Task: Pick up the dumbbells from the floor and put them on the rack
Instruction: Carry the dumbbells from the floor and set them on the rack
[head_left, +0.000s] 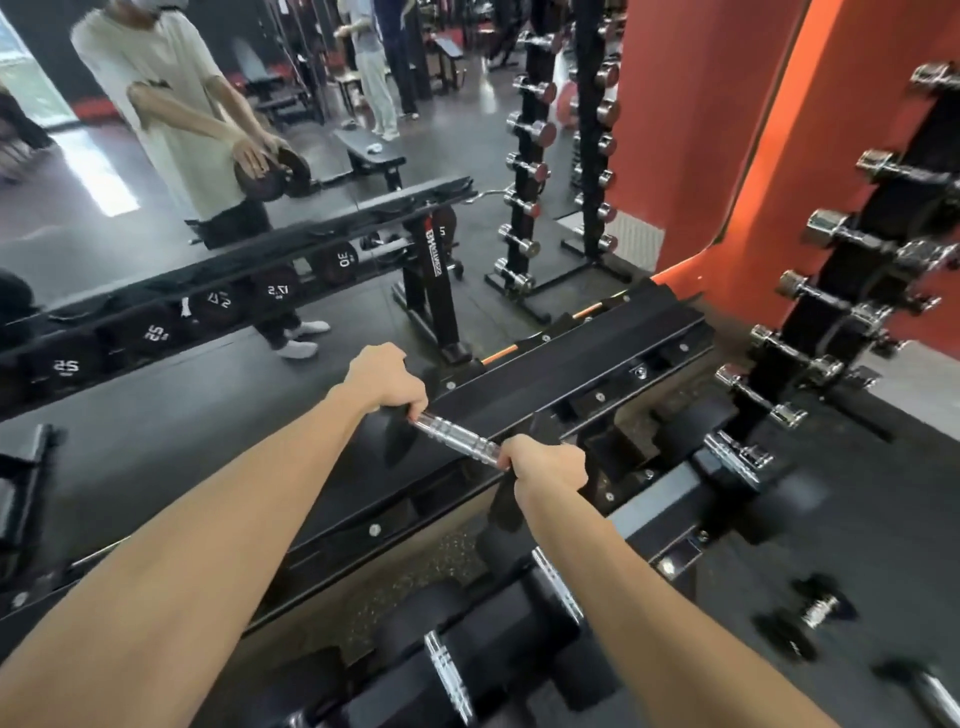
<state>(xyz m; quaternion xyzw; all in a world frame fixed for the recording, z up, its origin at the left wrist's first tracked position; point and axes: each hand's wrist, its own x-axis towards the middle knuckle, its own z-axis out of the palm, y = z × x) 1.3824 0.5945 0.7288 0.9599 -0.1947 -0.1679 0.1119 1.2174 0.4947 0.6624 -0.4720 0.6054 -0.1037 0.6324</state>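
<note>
Mirrored gym wall, black tiered dumbbell rack (571, 353) below it.
Left hand (387, 379) and right hand (545, 462) wrap the black chrome-handled dumbbell (457, 436) over the top tier; lower level toward one o'clock.

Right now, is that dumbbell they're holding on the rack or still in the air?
Cannot tell for sure. Both hands, left hand and right hand, grip the dumbbell over the rack's top shelf; whether its ends touch is unclear.
</note>
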